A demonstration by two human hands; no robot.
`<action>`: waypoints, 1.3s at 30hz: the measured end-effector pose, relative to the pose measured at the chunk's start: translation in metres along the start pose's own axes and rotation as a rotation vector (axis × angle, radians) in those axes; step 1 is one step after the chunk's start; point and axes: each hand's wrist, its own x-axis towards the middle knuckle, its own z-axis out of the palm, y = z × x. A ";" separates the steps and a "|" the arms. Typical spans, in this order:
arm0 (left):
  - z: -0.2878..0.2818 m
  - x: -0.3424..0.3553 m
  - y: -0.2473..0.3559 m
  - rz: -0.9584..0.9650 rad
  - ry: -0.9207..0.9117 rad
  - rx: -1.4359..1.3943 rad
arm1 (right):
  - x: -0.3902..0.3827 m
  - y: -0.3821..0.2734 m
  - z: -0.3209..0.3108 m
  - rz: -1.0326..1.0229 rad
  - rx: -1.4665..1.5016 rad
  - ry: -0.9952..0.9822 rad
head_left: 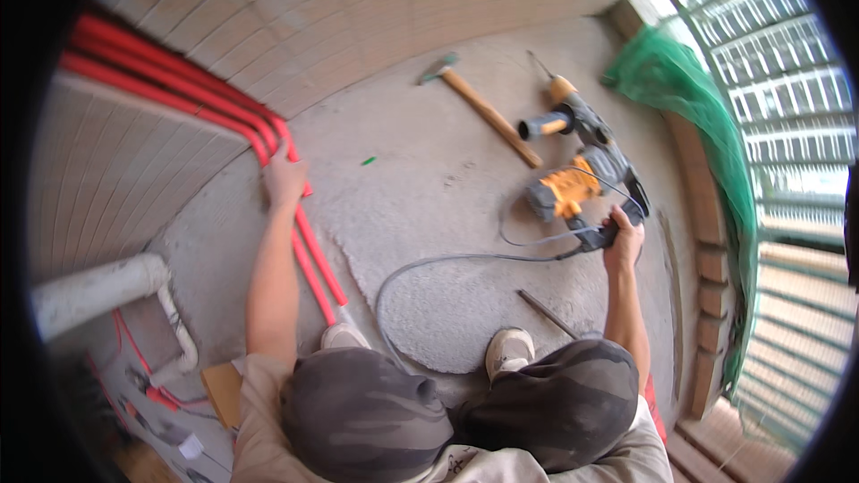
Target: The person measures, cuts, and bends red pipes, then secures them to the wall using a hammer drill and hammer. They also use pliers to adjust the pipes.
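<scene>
My left hand [285,177] is closed round the red conduit pipes [224,112] where they come down off the tiled wall; its fingers are partly hidden. Two red pipes run on from there along the floor toward my left shoe. At the right, my right hand [624,240] grips the rear handle of a yellow and grey rotary hammer drill [573,183]. The drill lies on the concrete, its bit pointing away from me toward the far wall. A grey power cord [447,258] curves from its handle across the floor to near my feet.
Left of the drill lies a wooden-handled hammer [488,112]. A metal rod or chisel [546,313] rests by my right shoe. Green netting [680,80] hangs along the railing and stacked bricks at right. A white drain pipe [103,293] stands at left, near loose tools and cardboard.
</scene>
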 end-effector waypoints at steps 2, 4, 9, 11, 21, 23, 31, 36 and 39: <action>0.003 0.004 -0.012 -0.041 -0.052 -0.029 | -0.029 -0.019 0.005 -0.070 0.007 -0.095; 0.010 0.001 -0.004 0.000 -0.048 -0.050 | -0.058 -0.038 0.009 -0.166 -0.036 -0.149; -0.001 0.002 0.005 -0.043 -0.096 -0.020 | -0.129 -0.096 0.020 -0.362 -0.377 -0.109; -0.013 -0.003 0.015 -0.057 -0.059 0.008 | -0.152 -0.111 0.012 -0.412 -0.421 -0.100; -0.034 -0.194 0.168 -0.037 -1.734 -1.450 | -0.197 -0.107 -0.003 -0.127 -0.232 -0.391; -0.028 -0.227 0.174 -0.248 -1.415 -1.218 | -0.187 -0.090 -0.011 -0.169 -0.250 -0.427; -0.084 -0.269 0.146 -0.428 -1.147 -1.350 | -0.081 -0.082 -0.164 -0.077 0.600 -0.126; -0.082 -0.256 0.140 -0.472 -1.012 -1.279 | -0.061 -0.061 -0.244 0.060 -0.566 0.236; -0.098 -0.261 0.137 -0.355 -1.020 -1.201 | -0.102 -0.049 -0.166 -0.468 -0.585 0.012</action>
